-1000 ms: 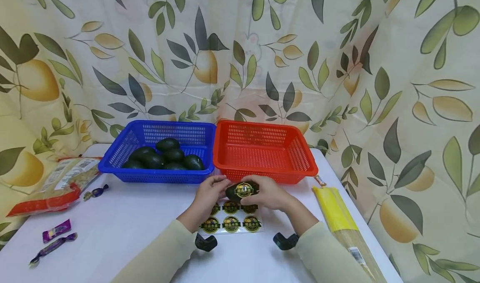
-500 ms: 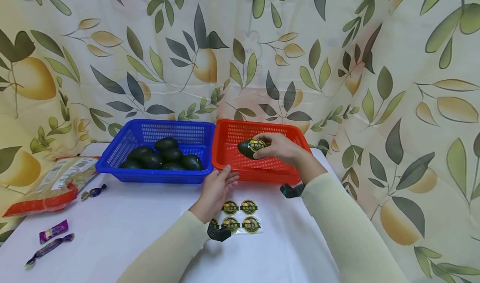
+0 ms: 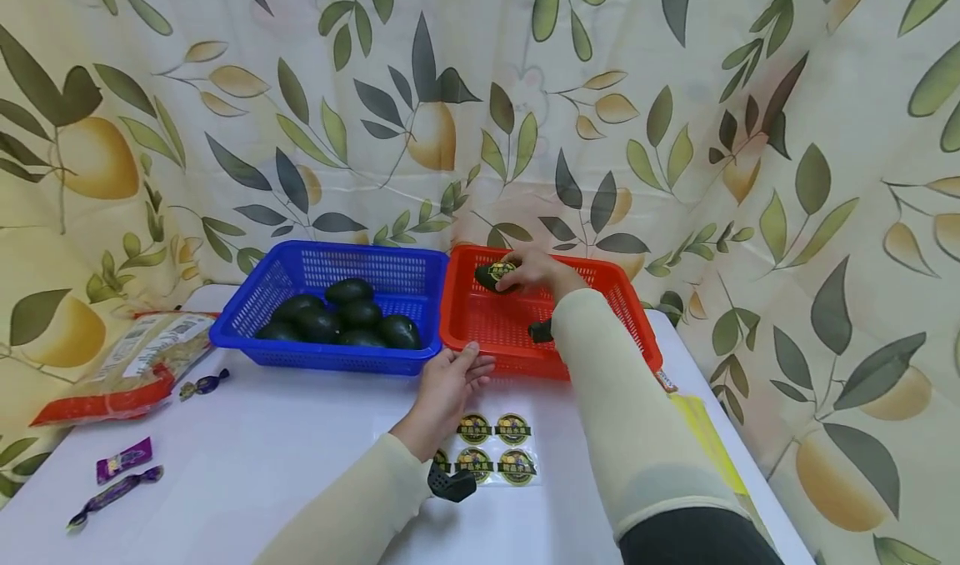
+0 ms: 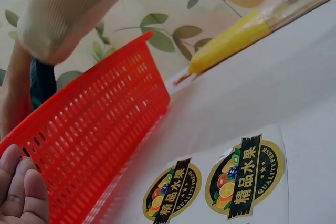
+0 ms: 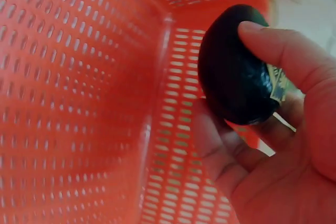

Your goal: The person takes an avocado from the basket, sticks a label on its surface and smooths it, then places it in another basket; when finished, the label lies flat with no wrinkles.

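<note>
A labelled avocado (image 3: 489, 278) is gripped by the right hand (image 3: 536, 272) toward the far left corner of the red basket (image 3: 525, 365), release judged pending; left hand (image 3: 442, 387) is held loose by its near edge; avocados (image 3: 317, 325) in the blue basket (image 3: 337, 361), seemingly unlabelled, are left

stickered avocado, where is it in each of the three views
Head: stickered avocado near the picture's centre.
Left wrist: not in it.
Right wrist: stickered avocado right of centre, mostly in the upper half.
Shared landmark: red basket, visible in all three.

Smooth, glossy avocado (image 5: 228, 72); plastic red basket (image 3: 517, 365) and blue basket (image 3: 322, 360); matt, ribbed cloth sleeve (image 4: 68, 11); creased fabric curtain (image 3: 480, 40)
</note>
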Available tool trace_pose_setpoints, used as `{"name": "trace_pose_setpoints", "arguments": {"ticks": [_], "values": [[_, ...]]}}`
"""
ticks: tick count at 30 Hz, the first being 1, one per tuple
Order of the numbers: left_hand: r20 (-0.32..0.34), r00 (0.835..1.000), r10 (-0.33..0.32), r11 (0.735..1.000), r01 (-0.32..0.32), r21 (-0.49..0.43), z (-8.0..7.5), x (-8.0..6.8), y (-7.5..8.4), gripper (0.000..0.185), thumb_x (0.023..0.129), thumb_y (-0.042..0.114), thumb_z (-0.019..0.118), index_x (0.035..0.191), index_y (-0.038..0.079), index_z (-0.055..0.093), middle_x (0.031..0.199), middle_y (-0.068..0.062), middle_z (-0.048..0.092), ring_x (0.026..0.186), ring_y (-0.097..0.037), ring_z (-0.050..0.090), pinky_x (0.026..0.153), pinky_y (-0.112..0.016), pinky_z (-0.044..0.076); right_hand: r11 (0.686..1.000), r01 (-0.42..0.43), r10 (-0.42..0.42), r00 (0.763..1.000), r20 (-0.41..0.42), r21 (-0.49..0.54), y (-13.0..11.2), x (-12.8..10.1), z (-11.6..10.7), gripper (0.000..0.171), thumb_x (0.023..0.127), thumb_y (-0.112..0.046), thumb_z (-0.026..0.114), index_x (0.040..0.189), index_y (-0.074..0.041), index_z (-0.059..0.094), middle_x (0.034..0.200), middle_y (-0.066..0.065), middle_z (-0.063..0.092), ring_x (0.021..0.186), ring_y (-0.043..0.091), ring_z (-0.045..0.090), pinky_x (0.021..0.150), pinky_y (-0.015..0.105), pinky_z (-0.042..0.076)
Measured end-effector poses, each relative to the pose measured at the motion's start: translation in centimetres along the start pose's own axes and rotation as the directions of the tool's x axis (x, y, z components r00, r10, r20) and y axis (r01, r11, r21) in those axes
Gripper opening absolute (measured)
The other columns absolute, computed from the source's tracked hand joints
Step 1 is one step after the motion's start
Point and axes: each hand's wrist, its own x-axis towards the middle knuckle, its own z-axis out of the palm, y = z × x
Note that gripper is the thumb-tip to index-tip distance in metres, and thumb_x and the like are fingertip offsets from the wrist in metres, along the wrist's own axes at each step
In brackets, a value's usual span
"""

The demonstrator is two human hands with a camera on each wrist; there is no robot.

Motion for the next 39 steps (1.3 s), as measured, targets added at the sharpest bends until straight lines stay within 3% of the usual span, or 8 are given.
{"name": "trace_pose_setpoints", "arguments": {"ticks": [5, 12, 17, 20, 25, 30, 35, 39], "values": [[0.001, 1.000, -0.010, 1.000, 0.010, 0.005, 0.1, -0.7, 0.0, 0.031, 0.107, 0.029, 0.060, 0.124, 0.003, 0.057, 0.115, -0.013, 0.077, 0.105, -0.024, 0.073, 0.089, -0.030, 0.059, 0.994, -0.105, 0.105, 0.992, 0.065, -0.002, 0.6, 1.5, 1.7, 0.056, 0.091, -0.018, 0.080, 0.140, -0.006, 0.057, 0.136, 0.019, 0.058, 0.122, 0.035, 0.056, 0.107, 0.045, 0.053], [0.002, 1.000, -0.010, 1.000, 0.010, -0.015, 0.4, -1.1, -0.1, 0.032, 0.106, 0.029, 0.061, 0.122, 0.002, 0.057, 0.114, -0.016, 0.077, 0.098, -0.020, 0.075, 0.089, -0.032, 0.060, 0.981, -0.165, 0.171, 0.984, 0.049, -0.107, 1.5, 2.5, 3.0, 0.062, 0.087, -0.021, 0.084, 0.142, -0.008, 0.059, 0.133, 0.017, 0.062, 0.121, 0.034, 0.056, 0.113, 0.051, 0.046], [0.019, 1.000, 0.004, 0.999, -0.005, 0.042, 0.1, -1.1, -0.1, 0.037, 0.107, 0.032, 0.059, 0.128, 0.002, 0.057, 0.114, -0.015, 0.077, 0.101, -0.022, 0.075, 0.089, -0.033, 0.060, 0.979, -0.155, 0.160, 0.987, 0.033, -0.134, -0.1, 1.8, 3.4, 0.074, 0.086, -0.027, 0.086, 0.150, -0.010, 0.052, 0.138, 0.016, 0.061, 0.122, 0.035, 0.059, 0.113, 0.054, 0.047], [0.063, 0.997, -0.042, 0.994, 0.035, 0.107, -1.1, -1.2, 0.2, 0.042, 0.106, 0.038, 0.059, 0.130, 0.004, 0.056, 0.116, -0.012, 0.077, 0.103, -0.023, 0.073, 0.088, -0.032, 0.060, 0.976, -0.095, 0.098, 0.995, 0.003, -0.194, -2.2, 1.0, 3.0, 0.080, 0.088, -0.033, 0.083, 0.155, -0.010, 0.045, 0.145, 0.017, 0.056, 0.129, 0.036, 0.057, 0.112, 0.056, 0.047], [0.138, 0.985, -0.100, 0.974, 0.069, 0.215, -5.1, -2.2, 1.5, 0.048, 0.106, 0.036, 0.059, 0.137, -0.001, 0.054, 0.125, -0.016, 0.072, 0.107, -0.025, 0.070, 0.092, -0.034, 0.060, 0.977, 0.058, -0.064, 0.998, -0.026, -0.207, -6.0, 0.1, 2.3, 0.074, 0.091, -0.036, 0.077, 0.153, -0.010, 0.047, 0.150, 0.018, 0.054, 0.134, 0.037, 0.053, 0.110, 0.055, 0.049], [0.062, 0.996, -0.058, 0.976, 0.043, 0.214, -11.1, -3.6, 4.1, 0.046, 0.107, 0.030, 0.058, 0.139, -0.002, 0.051, 0.129, -0.021, 0.069, 0.109, -0.026, 0.069, 0.092, -0.034, 0.060, 0.957, 0.240, -0.242, 0.970, 0.005, -0.166, -9.3, -0.4, 4.1, 0.062, 0.092, -0.035, 0.075, 0.145, -0.010, 0.055, 0.142, 0.018, 0.061, 0.129, 0.033, 0.058, 0.107, 0.050, 0.052], [-0.076, 0.994, -0.076, 0.997, 0.076, 0.000, -17.2, -4.9, 7.1, 0.039, 0.110, 0.035, 0.053, 0.138, 0.010, 0.047, 0.125, -0.009, 0.068, 0.116, -0.021, 0.065, 0.097, -0.031, 0.057, 0.952, 0.302, -0.305, 0.945, 0.114, 0.042, -12.2, -0.9, 7.4, 0.059, 0.092, -0.035, 0.077, 0.144, -0.014, 0.058, 0.141, 0.011, 0.064, 0.126, 0.026, 0.061, 0.105, 0.046, 0.054], [-0.160, 0.981, -0.113, 0.974, 0.078, -0.212, -20.1, -5.0, 8.9, 0.032, 0.108, 0.041, 0.053, 0.130, 0.019, 0.045, 0.119, 0.000, 0.067, 0.126, -0.018, 0.058, 0.103, -0.028, 0.054, 0.938, 0.287, -0.321, 0.931, 0.174, 0.194, -13.6, -0.3, 9.5, 0.055, 0.092, -0.031, 0.078, 0.142, -0.015, 0.059, 0.138, 0.009, 0.065, 0.123, 0.024, 0.063, 0.106, 0.046, 0.054]]}}
